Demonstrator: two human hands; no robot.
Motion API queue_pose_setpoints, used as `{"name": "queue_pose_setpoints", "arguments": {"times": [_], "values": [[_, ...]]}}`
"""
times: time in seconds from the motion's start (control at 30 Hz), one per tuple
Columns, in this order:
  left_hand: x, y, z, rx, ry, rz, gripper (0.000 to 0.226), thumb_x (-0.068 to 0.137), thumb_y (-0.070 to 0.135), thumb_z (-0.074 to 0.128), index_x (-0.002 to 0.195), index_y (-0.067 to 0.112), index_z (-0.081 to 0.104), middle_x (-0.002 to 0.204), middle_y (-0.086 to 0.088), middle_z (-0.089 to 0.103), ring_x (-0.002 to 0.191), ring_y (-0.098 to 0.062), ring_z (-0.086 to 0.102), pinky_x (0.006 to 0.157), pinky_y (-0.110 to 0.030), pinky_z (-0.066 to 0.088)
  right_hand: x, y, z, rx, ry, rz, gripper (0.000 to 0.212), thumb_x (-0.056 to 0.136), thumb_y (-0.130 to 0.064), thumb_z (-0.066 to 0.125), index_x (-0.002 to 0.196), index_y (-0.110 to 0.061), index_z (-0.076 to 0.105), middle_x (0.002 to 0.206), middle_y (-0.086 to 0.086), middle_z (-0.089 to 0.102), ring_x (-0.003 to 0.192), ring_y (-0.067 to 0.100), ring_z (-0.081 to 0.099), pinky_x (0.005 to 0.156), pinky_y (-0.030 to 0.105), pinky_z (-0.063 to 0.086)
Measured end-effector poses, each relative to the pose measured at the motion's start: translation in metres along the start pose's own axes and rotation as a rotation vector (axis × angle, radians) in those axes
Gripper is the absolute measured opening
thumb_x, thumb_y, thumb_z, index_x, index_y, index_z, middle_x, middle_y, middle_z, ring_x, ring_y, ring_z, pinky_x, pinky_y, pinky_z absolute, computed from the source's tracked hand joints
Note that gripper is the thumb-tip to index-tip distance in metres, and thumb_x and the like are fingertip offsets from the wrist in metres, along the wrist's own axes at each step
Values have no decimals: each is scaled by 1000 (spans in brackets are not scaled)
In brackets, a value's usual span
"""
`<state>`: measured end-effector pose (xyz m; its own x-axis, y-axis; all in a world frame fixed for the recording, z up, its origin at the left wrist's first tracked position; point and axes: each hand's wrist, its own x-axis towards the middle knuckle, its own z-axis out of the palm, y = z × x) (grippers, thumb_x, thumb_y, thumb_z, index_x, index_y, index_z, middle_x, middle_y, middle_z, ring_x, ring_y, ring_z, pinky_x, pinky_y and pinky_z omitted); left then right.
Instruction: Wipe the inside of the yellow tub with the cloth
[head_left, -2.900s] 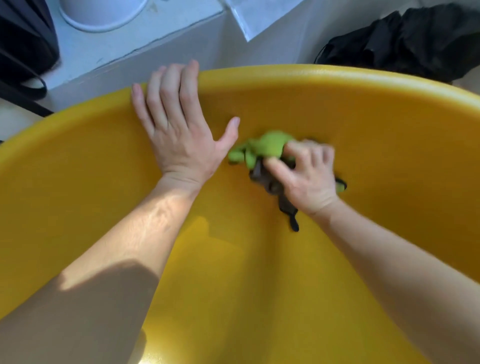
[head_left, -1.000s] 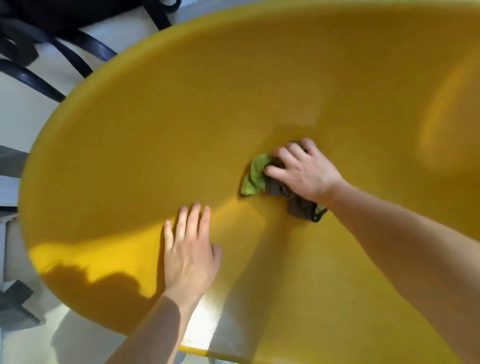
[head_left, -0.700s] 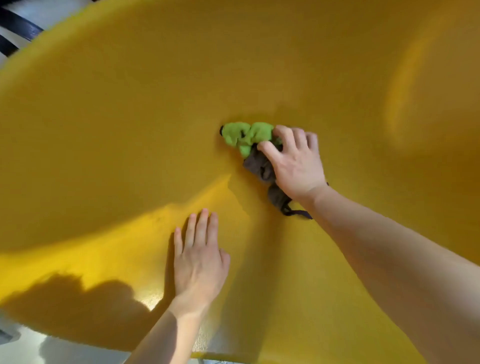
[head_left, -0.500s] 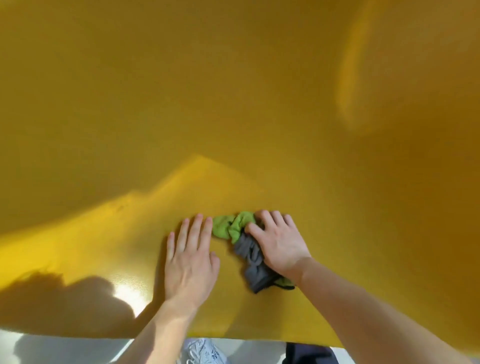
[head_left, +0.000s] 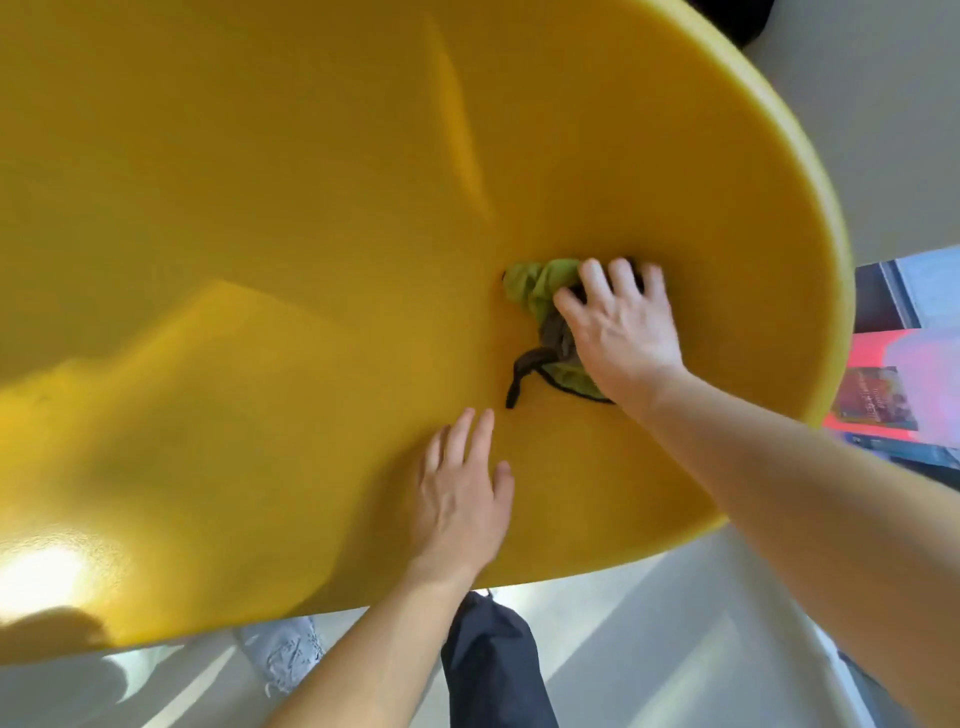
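Wiping judged midway. The cloth (head_left: 540, 291), right of centre, is gripped bunched by the right hand (head_left: 621, 332) and pressed to the inner wall of the yellow tub (head_left: 260, 208). The left hand (head_left: 462, 499) is laid flat below, fingers straight. Cleaned share cannot be told.

The pale grey floor (head_left: 649, 639) is crossed by soft bands of daylight. At the right edge sit red and pink printed items (head_left: 883, 400), too blurred to name. Something black (head_left: 753, 21) lies farther back against a plain light surface.
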<state>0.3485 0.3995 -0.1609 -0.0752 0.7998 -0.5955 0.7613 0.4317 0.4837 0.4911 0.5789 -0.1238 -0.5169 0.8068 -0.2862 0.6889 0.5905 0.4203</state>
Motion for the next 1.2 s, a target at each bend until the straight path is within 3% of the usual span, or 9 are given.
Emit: {"name": "queue_pose_setpoints", "arguments": {"times": [0.2, 0.37, 0.43, 0.53, 0.63, 0.73, 0.87, 1.0, 1.2], "values": [[-1, 17, -2, -224, -268, -105, 50, 103, 31, 39, 152, 39, 30, 158, 8, 30, 141, -19, 36, 113, -35, 31, -140, -115, 26, 422, -442, -107, 40, 93, -32, 43, 131, -22, 48, 123, 8, 48, 103, 32, 45, 86, 45, 37], [-10, 19, 9, -421, -373, -185, 50, 99, 55, 37, 145, 36, 44, 156, 13, 29, 140, -13, 36, 115, -37, 28, -121, -74, -14, 566, -661, -156, 50, 92, -39, 48, 139, -22, 48, 131, 3, 49, 121, 29, 46, 100, 43, 36], [-14, 25, 17, -275, -351, -133, 52, 102, 55, 26, 148, 35, 38, 160, 15, 23, 146, -14, 25, 119, -42, 19, -124, -37, -34, 653, -476, -116, 39, 93, -30, 45, 130, -26, 58, 122, 1, 58, 114, 29, 53, 92, 41, 40], [-32, 37, 32, -90, -295, -219, 63, 99, 61, 31, 155, 39, 14, 165, 15, 3, 139, -30, 23, 107, -39, 30, -148, 19, -61, 725, 191, 222, 35, 84, -11, 52, 115, -15, 67, 110, 9, 63, 96, 36, 57, 74, 42, 44], [-41, 53, 46, -142, -198, -381, 80, 89, 67, 51, 152, 36, 12, 158, 2, 12, 132, -34, 31, 99, -42, 41, -159, 57, -60, 709, 539, 642, 36, 83, -9, 57, 119, -7, 63, 117, 20, 56, 103, 35, 52, 84, 44, 43], [-36, 76, 53, -414, -158, -481, 79, 84, 63, 62, 146, 31, 24, 144, -8, 28, 116, -34, 47, 95, -45, 47, -150, 65, -26, 1255, 414, 837, 36, 99, -29, 47, 133, -17, 51, 129, 7, 51, 120, 20, 49, 100, 36, 41], [-32, 155, 45, -775, -173, -437, 66, 88, 56, 62, 141, 30, 34, 142, -8, 37, 112, -27, 48, 84, -35, 41, -146, 63, -11, 1929, 210, 1073, 37, 103, -49, 37, 99, -25, 65, 102, -5, 67, 103, 8, 61, 103, 35, 44], [16, 248, 0, -1048, 119, -310, 68, 91, 47, 64, 144, 21, 32, 142, -14, 41, 121, -32, 48, 92, -35, 40, -157, 67, -13, 2042, 55, 1313, 35, 99, -41, 47, 77, -29, 71, 86, -10, 68, 91, 9, 65, 93, 29, 48], [96, 289, -94, -1252, 491, -199, 65, 96, 41, 58, 150, 24, 26, 143, -13, 39, 107, -23, 48, 56, -20, 35, -155, 65, -15, 2055, -25, 1303, 31, 103, -46, 33, 89, -48, 61, 115, -3, 66, 113, 19, 59, 109, 45, 41]]}}
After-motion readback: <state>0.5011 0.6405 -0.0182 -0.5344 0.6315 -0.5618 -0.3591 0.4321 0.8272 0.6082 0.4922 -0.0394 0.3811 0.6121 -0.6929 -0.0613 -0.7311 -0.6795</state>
